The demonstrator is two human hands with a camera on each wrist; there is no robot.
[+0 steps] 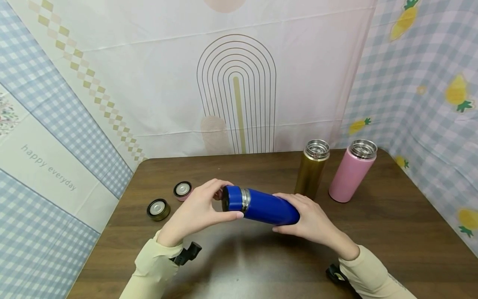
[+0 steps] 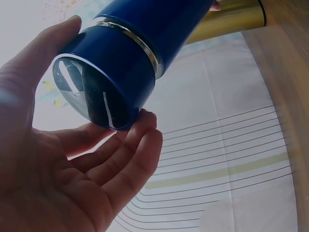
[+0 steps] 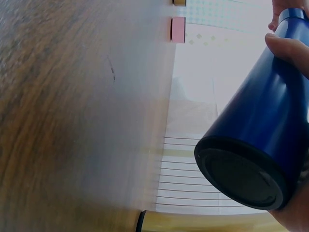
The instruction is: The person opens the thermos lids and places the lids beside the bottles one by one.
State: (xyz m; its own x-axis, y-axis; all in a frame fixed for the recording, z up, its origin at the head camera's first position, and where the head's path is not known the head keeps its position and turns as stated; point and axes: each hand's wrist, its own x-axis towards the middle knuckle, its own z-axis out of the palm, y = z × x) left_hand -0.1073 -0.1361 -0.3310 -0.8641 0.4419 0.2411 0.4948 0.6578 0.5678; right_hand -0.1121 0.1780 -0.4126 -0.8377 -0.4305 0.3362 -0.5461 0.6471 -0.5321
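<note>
A blue thermos bottle (image 1: pixel 267 206) lies tilted nearly on its side above the table, its lid end toward the left. My right hand (image 1: pixel 310 216) grips its body near the base. At the other end, my left hand (image 1: pixel 199 209) holds the blue lid (image 2: pixel 113 63) between thumb and fingertips, the palm facing the lid's dark glossy top. A silver ring (image 1: pixel 245 200) shows between lid and body. In the right wrist view the black base (image 3: pixel 241 174) of the bottle faces the camera.
Behind the right hand stand a gold bottle (image 1: pixel 310 174) and a pink bottle (image 1: pixel 352 172), both upright without lids. At the left of the wooden table (image 1: pixel 239 265), a gold lid (image 1: pixel 158 209) and a pink lid (image 1: pixel 183 190) lie with their undersides up. A patterned cloth (image 1: pixel 306 83) hangs behind.
</note>
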